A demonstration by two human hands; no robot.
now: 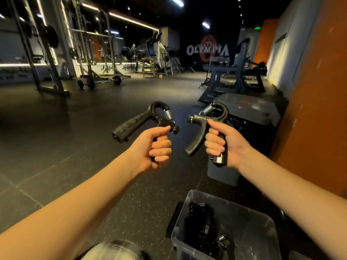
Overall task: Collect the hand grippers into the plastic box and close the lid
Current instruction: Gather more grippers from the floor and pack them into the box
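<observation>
While the open plastic box (232, 205) sits on the floor at lower right with some hand grippers (202, 222) inside, both hands are up above it. Left hand (157, 145) clenches one handle of a black gripper (131, 126); right hand (223, 141) grasps a second gripper (201, 118).

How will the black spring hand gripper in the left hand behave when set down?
Probably rigid: the black spring hand gripper holds its splayed V though the left hand grips one handle only. Unlikely to roll, with handles spread. Ridged handle likely resists slipping.
</observation>
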